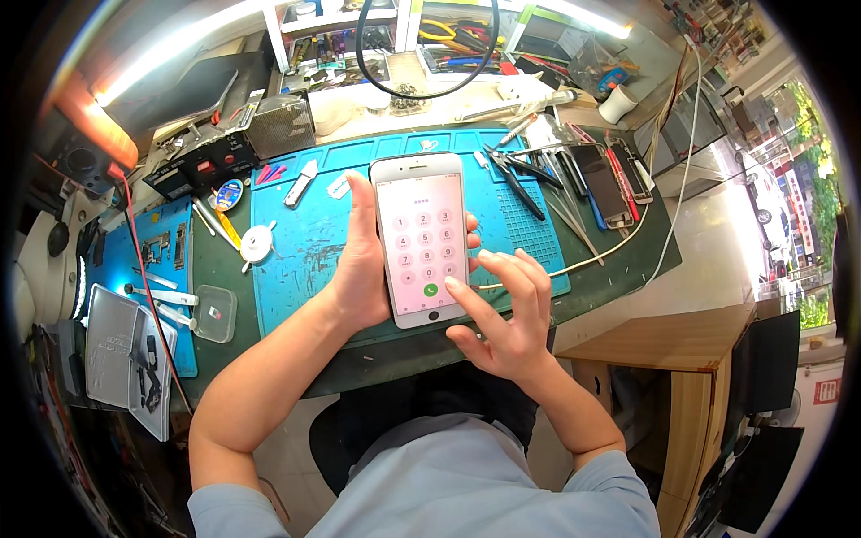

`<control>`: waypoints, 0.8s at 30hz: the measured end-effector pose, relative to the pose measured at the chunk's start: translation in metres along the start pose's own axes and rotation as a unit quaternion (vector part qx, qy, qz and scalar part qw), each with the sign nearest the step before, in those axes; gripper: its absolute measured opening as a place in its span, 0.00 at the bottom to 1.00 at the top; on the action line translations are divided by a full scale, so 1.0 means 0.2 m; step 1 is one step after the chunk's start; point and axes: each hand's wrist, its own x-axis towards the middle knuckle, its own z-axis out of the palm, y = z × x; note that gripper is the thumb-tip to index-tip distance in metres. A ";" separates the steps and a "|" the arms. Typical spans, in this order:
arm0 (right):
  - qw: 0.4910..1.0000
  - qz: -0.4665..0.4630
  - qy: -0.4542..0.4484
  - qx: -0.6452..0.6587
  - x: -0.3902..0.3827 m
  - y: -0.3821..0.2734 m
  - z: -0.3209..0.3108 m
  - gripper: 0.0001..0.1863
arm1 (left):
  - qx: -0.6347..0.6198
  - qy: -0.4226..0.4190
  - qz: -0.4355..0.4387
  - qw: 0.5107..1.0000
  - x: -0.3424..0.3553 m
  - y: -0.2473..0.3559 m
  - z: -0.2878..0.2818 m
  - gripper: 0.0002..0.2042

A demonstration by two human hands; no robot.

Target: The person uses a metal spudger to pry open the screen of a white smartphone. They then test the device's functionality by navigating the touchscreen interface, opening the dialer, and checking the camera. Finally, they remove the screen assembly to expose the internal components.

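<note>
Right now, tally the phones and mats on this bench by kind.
White phone in the left hand, lit keypad, right hand tapping it: 1
Dark phones lying at the right of the bench: 2
Blue work mats: 2
Total: 5

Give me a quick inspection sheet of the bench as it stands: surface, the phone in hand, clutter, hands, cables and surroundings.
Surface: blue silicone work mat on a dark green bench top.
Job's things: white smartphone, lit, showing a dial keypad, held above the mat.
Clutter: black tweezers, two dark smartphones, round white tape roll, clear plastic lid.
Hands: left hand grips the phone's left edge; right hand, index finger on the lower screen.
Cables: white cable, red wire, black cable loop.
Surroundings: shelf with tools, wooden cabinet.
</note>
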 end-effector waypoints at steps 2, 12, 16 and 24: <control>1.000 -0.004 0.003 -0.001 0.00 0.00 0.00 0.22 | 0.000 0.000 0.002 1.000 0.00 0.00 0.00 0.56; 0.998 0.004 0.053 -0.018 -0.05 0.02 -0.01 0.19 | -0.033 0.022 -0.002 0.999 0.00 0.01 0.02 0.56; 0.998 0.001 0.055 0.001 -0.02 0.01 0.00 0.16 | -0.020 0.034 0.003 0.999 0.00 0.01 0.02 0.55; 0.997 -0.002 0.078 -0.005 -0.05 0.02 0.00 0.15 | -0.036 0.008 -0.001 0.999 0.00 0.01 0.00 0.54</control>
